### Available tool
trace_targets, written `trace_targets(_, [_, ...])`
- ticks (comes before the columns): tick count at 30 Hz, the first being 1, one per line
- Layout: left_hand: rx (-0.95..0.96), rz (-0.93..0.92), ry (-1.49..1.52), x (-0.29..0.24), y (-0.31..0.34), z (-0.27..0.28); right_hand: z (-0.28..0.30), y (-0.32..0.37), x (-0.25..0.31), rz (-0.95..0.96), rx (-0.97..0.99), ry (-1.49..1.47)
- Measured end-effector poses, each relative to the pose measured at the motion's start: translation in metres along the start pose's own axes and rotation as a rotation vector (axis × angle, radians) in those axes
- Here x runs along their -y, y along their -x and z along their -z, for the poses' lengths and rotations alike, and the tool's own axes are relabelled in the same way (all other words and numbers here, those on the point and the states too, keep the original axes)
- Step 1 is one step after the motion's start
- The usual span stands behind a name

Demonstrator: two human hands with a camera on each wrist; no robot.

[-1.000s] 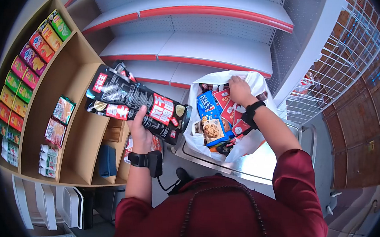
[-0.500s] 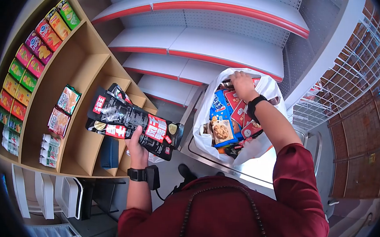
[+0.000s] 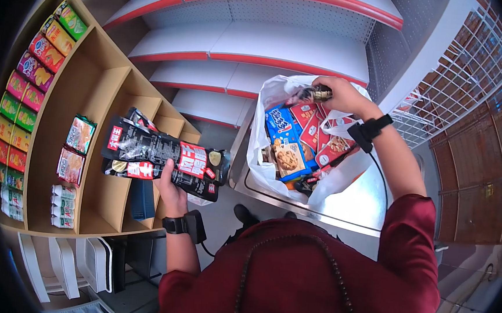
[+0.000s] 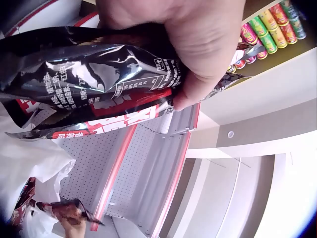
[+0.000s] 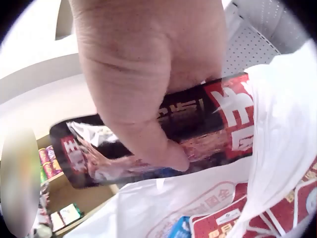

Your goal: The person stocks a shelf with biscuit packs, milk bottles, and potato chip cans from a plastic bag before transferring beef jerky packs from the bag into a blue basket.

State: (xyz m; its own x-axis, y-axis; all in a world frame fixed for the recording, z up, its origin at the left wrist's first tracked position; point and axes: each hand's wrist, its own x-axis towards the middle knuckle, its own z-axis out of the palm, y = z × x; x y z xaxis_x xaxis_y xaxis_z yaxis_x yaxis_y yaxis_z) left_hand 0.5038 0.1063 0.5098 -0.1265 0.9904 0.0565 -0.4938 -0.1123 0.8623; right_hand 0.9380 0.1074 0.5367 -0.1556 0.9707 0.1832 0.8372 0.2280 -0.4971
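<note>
My left hand grips several black snack pouches with red and white labels, its thumb across the top one. In the left wrist view the shiny back of a pouch fills much of the picture. Over the far rim of a white plastic bag, my right hand pinches another black pouch, which shows a red label and a food picture in the right wrist view. Part of it is behind the plastic. A blue cookie pack and red packs lie inside the bag.
The bag stands on a steel surface. At left is a wooden shelf unit with colourful snack canisters, packets and small bottles. White shelves with red edges are ahead. A white wire rack stands at right.
My right hand was down in the bag; now it has come up to the right with a black pouch in its fingers. My left hand still holds its pouches.
</note>
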Motion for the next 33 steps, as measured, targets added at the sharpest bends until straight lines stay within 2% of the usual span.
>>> trace_targets(5, [-0.004, -0.023, 0.010, 0.004, -0.008, -0.005, -0.015, 0.049, 0.050, 0.208, 0.348, -0.060])
trace_targets(6, [-0.012, -0.007, 0.023, 0.001, -0.005, -0.011, -0.022, 0.058, 0.058, 0.256, 0.399, 0.070])
trace_targets(7, [-0.010, -0.006, 0.024, 0.002, -0.005, -0.013, -0.031, 0.064, 0.062, 0.206, 0.533, 0.176])
trace_targets(12, [0.025, -0.031, 0.032, 0.003, 0.002, -0.013, -0.059, 0.085, 0.076, 0.265, 0.697, 0.319])
trace_targets(17, [-0.012, -0.038, 0.042, 0.003, 0.016, -0.008, -0.067, 0.092, 0.085, 0.209, 0.785, 0.364])
trace_targets(19, [-0.021, -0.096, 0.025, 0.002, 0.025, -0.007, -0.070, 0.095, 0.083, 0.263, 0.728, 0.360])
trace_targets(21, [-0.057, -0.053, 0.062, 0.003, 0.032, -0.004, -0.079, 0.101, 0.070, 0.359, 0.625, 0.335])
trace_targets(23, [-0.089, -0.059, 0.084, 0.002, 0.040, -0.006, -0.077, 0.099, 0.077, 0.278, 0.645, 0.316])
trace_targets(25, [-0.040, -0.041, 0.118, -0.002, 0.040, 0.002, -0.071, 0.090, 0.090, 0.237, 0.661, 0.268])
trace_targets(33, [-0.018, -0.067, 0.096, -0.003, 0.045, 0.010, -0.069, 0.089, 0.088, 0.266, 0.669, 0.350])
